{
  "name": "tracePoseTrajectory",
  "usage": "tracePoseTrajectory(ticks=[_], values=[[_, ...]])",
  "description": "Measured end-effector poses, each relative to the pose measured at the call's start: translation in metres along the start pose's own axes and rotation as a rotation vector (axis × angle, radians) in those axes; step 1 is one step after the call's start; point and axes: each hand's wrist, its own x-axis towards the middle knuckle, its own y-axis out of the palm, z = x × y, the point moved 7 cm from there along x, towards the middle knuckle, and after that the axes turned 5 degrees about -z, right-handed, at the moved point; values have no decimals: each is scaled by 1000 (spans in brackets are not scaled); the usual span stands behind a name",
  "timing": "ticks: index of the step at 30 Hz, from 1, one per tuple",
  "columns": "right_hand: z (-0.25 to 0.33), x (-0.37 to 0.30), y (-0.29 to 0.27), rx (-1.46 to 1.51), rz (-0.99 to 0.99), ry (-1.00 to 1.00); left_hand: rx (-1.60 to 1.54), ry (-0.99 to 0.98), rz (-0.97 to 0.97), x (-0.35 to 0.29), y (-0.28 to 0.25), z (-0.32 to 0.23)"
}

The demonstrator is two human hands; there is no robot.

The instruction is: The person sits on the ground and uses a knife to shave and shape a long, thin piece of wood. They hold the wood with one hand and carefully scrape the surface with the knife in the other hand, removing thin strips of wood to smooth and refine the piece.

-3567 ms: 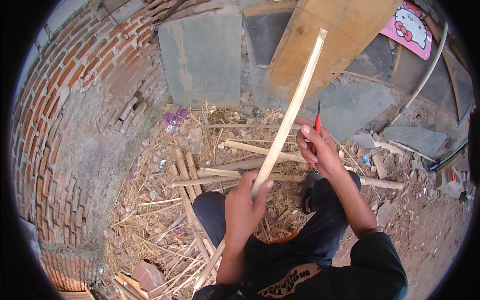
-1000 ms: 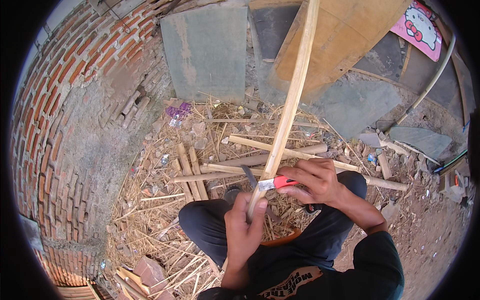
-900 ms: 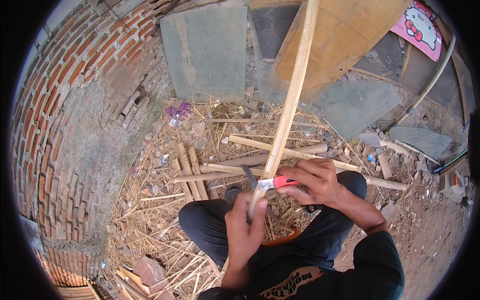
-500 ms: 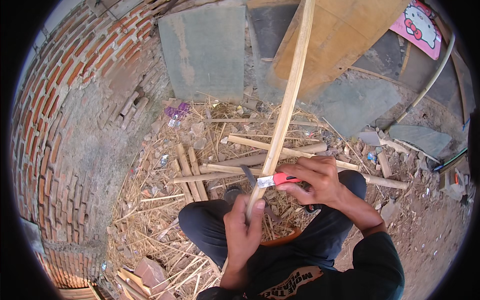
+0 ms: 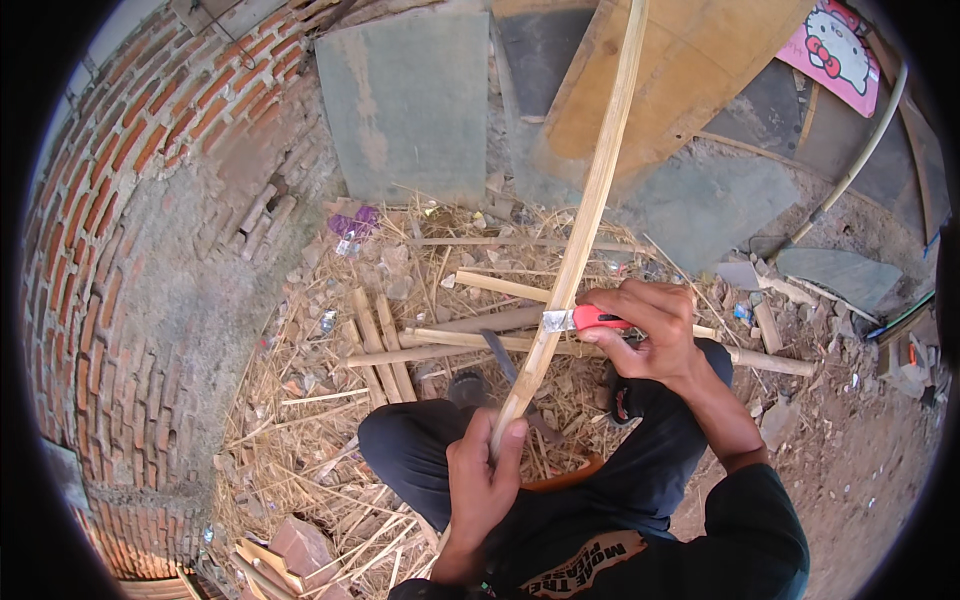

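Low down, the left hand has its fingers wrapped tight around a long bamboo strip that rises past them toward a wooden board. Further right, the right hand clamps a red-handled knife, blade against the strip just above the left fingers.

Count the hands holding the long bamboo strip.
2. The left hand grips the long bamboo strip near its lower end, above the lap. The right hand holds a red-handled knife against it higher up. No other hands show.
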Motion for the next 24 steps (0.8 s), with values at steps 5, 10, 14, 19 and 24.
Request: tracePoseTrajectory(ticks=[5, 10, 14, 19, 24], values=[[-8, 1, 0, -9, -6, 19, 45, -23, 4, -8, -5, 7], [-13, 3, 3, 10, -4, 39, 36, -72, -1, -17, -9, 11], [-14, 7, 5, -6, 8, 26, 28, -78, -10, -23, -16, 16], [-8, 13, 8, -58, 43, 8, 32, -93, -19, -26, -23, 21], [-60, 28, -15, -90, -187, 126, 55, -125, 42, -42, -26, 31]])
